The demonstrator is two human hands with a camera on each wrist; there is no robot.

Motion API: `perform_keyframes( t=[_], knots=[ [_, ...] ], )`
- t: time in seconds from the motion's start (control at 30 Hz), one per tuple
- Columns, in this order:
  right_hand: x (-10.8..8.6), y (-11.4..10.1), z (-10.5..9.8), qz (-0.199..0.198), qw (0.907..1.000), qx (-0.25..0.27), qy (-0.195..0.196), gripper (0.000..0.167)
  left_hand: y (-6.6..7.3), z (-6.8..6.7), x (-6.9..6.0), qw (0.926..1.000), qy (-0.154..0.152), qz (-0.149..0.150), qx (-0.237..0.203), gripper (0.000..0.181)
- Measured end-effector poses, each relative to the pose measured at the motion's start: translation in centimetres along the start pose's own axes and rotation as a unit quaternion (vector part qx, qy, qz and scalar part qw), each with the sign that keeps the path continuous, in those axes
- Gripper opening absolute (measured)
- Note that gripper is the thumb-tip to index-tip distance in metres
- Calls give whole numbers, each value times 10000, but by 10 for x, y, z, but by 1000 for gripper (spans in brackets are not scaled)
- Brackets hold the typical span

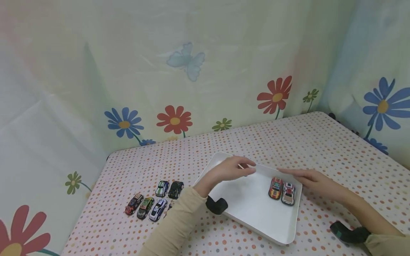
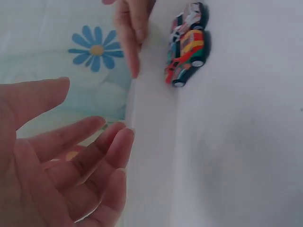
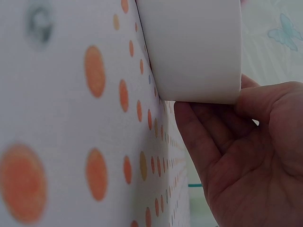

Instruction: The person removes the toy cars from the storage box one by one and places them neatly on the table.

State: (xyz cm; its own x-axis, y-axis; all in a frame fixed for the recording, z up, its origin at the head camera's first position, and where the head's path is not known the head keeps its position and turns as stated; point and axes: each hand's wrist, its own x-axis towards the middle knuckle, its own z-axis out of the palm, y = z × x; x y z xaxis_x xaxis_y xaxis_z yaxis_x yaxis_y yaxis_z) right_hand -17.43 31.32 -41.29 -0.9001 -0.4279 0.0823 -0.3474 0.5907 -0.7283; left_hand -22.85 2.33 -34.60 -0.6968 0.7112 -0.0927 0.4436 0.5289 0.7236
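Note:
A white tray (image 1: 248,202) lies at an angle on the table. Two toy cars stand side by side at its right end: a red and yellow toy car (image 1: 275,188) and a white and red toy car (image 1: 288,194). My left hand (image 1: 229,169) hovers over the tray's far left part, its fingers loosely bent with nothing in them, as the left wrist view also shows. At the far right corner my right hand (image 1: 317,182) touches the tray's outer wall (image 3: 199,52) with its fingertips, the fingers fairly straight and the thumb by the rim.
Left of the tray, several toy cars (image 1: 145,208) stand in two rows on the dotted tablecloth (image 1: 109,213); my left sleeve (image 1: 179,220) partly hides one. Behind the table hangs a curtain (image 1: 221,96) with printed flowers. A black wrist device (image 1: 349,233) sits on my right forearm.

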Motion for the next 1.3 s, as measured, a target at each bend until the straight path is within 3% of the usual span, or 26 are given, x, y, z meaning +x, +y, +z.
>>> perform_keyframes(
  t=[0.1,0.23,0.37,0.53,0.67,0.83,1.07,1.3],
  knots=[
    [-3,-1,1,49,10000,75,26,36,0,20,22,9992,-371,-161,70,38],
    [-4,0,0,91,9999,8,53,36,3,42,40,9958,-647,-588,261,42],
    [-4,2,-2,61,9999,-74,61,36,8,57,51,9919,-690,-899,570,45],
    [-2,3,-2,-133,9998,-68,104,36,14,69,57,9861,-536,-959,1249,44],
    [-1,3,-1,-331,9994,18,94,36,18,73,57,9789,-361,-1009,1737,43],
    [-1,4,1,-281,9996,52,82,35,20,75,56,9757,-228,-1048,1911,40],
    [0,6,-1,-137,9998,-85,103,35,21,73,53,9783,-158,-781,1913,39],
    [0,11,0,-443,9989,-55,149,36,26,72,49,9863,-210,-716,1470,47]
  ],
)
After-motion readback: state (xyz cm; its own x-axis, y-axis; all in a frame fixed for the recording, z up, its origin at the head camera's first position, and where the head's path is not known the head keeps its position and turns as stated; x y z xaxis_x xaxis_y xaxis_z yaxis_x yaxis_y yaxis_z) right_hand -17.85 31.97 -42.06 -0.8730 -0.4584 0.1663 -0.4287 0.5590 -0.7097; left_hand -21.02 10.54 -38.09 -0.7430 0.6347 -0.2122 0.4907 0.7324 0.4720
